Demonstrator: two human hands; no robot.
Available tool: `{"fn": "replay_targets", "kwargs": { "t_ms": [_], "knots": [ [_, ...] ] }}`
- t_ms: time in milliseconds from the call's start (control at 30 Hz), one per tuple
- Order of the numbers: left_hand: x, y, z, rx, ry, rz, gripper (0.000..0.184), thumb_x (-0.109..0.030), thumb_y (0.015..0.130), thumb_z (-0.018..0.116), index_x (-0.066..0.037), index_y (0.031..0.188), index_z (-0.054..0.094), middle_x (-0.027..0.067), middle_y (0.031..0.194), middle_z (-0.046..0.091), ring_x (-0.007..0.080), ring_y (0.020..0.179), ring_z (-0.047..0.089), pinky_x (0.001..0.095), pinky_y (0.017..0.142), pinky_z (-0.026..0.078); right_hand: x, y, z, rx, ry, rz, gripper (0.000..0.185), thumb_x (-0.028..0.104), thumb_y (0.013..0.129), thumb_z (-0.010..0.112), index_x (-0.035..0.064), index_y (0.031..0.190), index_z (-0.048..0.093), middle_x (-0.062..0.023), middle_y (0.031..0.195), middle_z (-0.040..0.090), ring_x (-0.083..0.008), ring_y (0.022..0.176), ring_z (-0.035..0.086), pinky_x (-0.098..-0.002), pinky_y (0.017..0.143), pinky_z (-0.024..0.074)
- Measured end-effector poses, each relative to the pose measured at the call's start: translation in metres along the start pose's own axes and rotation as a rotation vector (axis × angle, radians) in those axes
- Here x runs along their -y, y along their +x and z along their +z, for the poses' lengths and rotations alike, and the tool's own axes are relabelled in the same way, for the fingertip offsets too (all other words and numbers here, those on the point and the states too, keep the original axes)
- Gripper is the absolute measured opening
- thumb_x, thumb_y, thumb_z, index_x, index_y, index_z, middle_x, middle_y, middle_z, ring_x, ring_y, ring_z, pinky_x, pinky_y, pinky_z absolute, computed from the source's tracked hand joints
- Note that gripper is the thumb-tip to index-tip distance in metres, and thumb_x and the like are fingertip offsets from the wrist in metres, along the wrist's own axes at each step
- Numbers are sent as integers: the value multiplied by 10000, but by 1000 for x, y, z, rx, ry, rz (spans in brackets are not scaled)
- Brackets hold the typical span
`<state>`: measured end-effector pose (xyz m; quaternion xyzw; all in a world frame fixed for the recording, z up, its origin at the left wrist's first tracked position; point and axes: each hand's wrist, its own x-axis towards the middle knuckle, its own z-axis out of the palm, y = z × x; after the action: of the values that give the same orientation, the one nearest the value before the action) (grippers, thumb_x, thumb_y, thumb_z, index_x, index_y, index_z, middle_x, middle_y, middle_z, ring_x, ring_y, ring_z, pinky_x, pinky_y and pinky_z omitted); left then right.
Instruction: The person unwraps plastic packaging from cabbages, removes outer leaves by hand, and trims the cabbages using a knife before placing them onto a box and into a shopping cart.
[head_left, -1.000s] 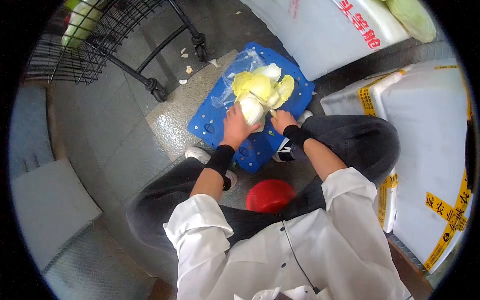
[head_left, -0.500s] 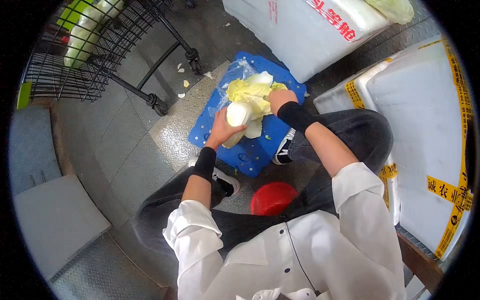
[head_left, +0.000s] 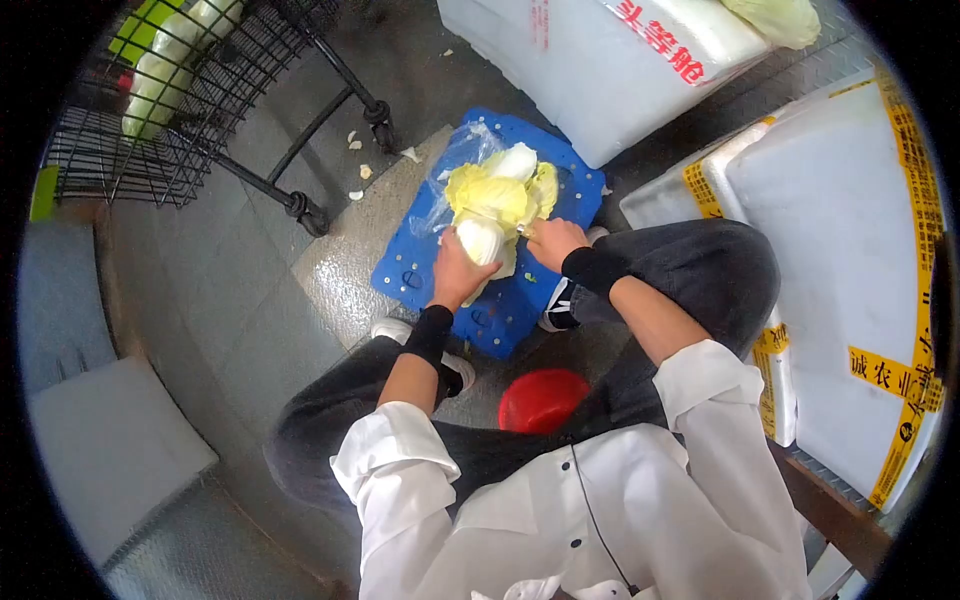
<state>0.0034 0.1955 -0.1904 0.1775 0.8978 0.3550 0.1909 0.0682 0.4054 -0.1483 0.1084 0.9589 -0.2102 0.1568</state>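
A pale cabbage (head_left: 480, 240) rests over a blue plastic board (head_left: 405, 262), its white end toward me. My left hand (head_left: 459, 270) is wrapped round its left side. At the cabbage's right, my right hand (head_left: 555, 243) is closed round a small light-coloured handle (head_left: 525, 230); the rest of that tool is hidden among the leaves. Loose yellow leaves (head_left: 490, 192) and a white leaf piece (head_left: 515, 161) lie just beyond the cabbage. Clear plastic wrap (head_left: 430, 205) is crumpled on the board's left side.
A black wire cart (head_left: 290, 200) holding a wrapped vegetable (head_left: 158, 85) stands at upper left. White foam boxes (head_left: 570, 70) are at the top and right (head_left: 810, 260). A red round object (head_left: 542, 400) sits between my legs. Small scraps (head_left: 365, 172) lie on the floor.
Since half a second ago, my right hand has come down and nearer to the cabbage's right side, showing the handle. My left hand still holds the cabbage, now closer to the leaves.
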Motion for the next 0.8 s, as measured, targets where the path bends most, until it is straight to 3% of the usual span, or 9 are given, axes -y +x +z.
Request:
{"fn": "replay_targets", "kwargs": {
  "t_ms": [167, 467, 800],
  "knots": [
    [9, 5, -1, 15, -116, -9, 988, -367, 584, 856, 39, 1308, 318, 273, 1187, 538, 405, 1104, 553, 464, 907, 459, -6, 6, 8, 26, -15, -31, 295, 276, 827, 622, 11, 955, 597, -222, 784, 655, -405, 785, 642, -502, 720, 513],
    [13, 12, -2, 54, -182, -24, 958, -355, 593, 855, 29, 1293, 327, 266, 1191, 544, 394, 1101, 566, 447, 918, 460, -2, 5, 13, 64, 23, -20, 324, 296, 848, 612, 1, 982, 601, -225, 805, 660, -391, 798, 653, -493, 736, 524],
    [1, 6, -4, 45, -159, -29, 1000, -313, 584, 862, 85, 1307, 298, 292, 1218, 495, 399, 1139, 529, 420, 954, 440, -13, 10, 20, 114, -7, 37, 316, 290, 851, 623, 16, 1009, 630, -214, 867, 670, -377, 849, 657, -481, 775, 527]
  ]
}}
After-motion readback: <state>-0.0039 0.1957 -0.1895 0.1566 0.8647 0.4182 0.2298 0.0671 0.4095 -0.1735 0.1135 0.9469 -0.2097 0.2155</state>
